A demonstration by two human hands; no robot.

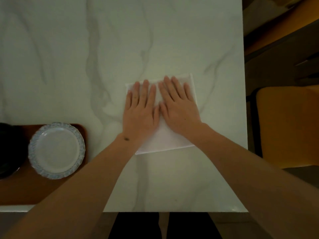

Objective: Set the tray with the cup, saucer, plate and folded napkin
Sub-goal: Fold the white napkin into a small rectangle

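Napkin (165, 137): white, lying flat on the marble table (69, 57), over toward the right edge, well apart from the tray
Left hand (140, 112): mine, palm down on the left half of the napkin, fingers (144, 92) straight and a bit spread, pressing flat, not gripping anything
Right hand (179, 109): also palm down on the napkin, right next to my left one, thumbs just about touching in the middle, fingers stretched out, nothing pinched or held
Tray (43, 188): brown, sits at the near left corner of the table, partly hidden under my left forearm
Plate (56, 150): pale with a frilly blue rim, sitting on the tray at its right end
Dark thing (10, 150): round and black, on the tray just left of the plate, cut off by the frame, honestly can't tell if it's the cup or the saucer
Chair (286, 126): yellow-orange seat off the right side of the table
Lighting: pretty dim, so small detail on the napkin folds doesn't really show
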